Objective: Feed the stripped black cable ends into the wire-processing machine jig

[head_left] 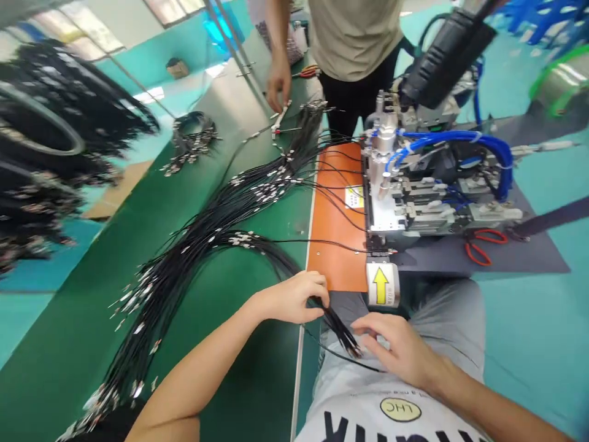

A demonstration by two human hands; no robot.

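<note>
My left hand (301, 299) is closed around a bundle of thin black cables (338, 328), near the bundle's loose ends. These ends point down over my lap. My right hand (400, 348) is just to the right of the ends, its thumb and fingers apart. One single black cable (343, 356) runs below the bundle to beneath my right hand; whether the hand touches it is unclear. Behind the left hand, the bundle leads back to a large pile of black cables (197, 239) with white connectors on the green table (239, 288).
A metal machine (384, 184) with blue tubes (497, 153) stands right of an orange mat (338, 245); several cables cross into it. Red-handled scissors (481, 245) lie beside it. Opposite, another person's hand (278, 80) is near the cables. Cable bundles (69, 104) hang at left.
</note>
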